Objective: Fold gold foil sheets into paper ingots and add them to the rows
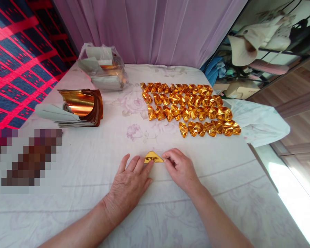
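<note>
Gold folded paper lies flat between hands, long axis left-right. Left hand spread flat, fingertips press left corner. Right hand pinches right corner.

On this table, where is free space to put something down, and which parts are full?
Free: the cloth between the hands and the near edge, and the strip between the foil stack and the folded gold pieces. Crowded: the far right, with rows of pieces, and the far left, with the stack and plastic bag.
</note>
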Demonstrator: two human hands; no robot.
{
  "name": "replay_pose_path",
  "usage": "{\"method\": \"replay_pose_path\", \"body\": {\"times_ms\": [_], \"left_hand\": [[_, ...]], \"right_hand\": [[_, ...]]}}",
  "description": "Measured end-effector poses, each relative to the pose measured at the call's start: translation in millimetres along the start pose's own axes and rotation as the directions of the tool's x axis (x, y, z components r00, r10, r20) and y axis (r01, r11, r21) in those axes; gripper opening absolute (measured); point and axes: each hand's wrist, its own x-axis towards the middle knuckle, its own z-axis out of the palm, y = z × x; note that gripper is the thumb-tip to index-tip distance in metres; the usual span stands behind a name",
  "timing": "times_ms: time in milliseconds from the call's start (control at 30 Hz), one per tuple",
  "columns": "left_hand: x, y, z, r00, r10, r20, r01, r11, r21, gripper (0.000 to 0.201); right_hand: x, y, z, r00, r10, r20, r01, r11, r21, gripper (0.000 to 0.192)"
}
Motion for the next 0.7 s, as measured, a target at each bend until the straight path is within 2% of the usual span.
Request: {"method": "replay_pose_path", "body": {"times_ms": [133, 267, 500, 700], "left_hand": [[0.5, 0.1, 1.3, 1.0, 0.002, -0.003, -0.002, 1.0, -0.003, 0.039], [0.6, 0.1, 3.5, 1.0, 0.009, -0.002, -0.009, 1.0, 0.003, 0.039], [0.2, -0.8, 2.5, 1.0, 0.025, -0.014, -0.024, 0.999, 0.021, 0.036], [0.8, -4.1, 0.7, 1.0, 0.026, -0.015, -0.026, 1.0, 0.011, 0.035]], "right_hand": [[-2.1, -4.4, 10.7, 0.997, 0.014, -0.071, -0.019, 0.997, -0.073, 0.009], [-2.0, -9.4, 16.3, 0.997, -0.005, -0.074, -0.01, 0.98, -0.201, 0.011], [-1.8, -10.5, 15.6, 0.998, 0.002, -0.055, -0.014, 0.975, -0.22, 0.011], [-2.1, -7.9, 15.5, 0.998, -0.043, -0.056, 0.029, 0.97, -0.24, 0.012]]}}
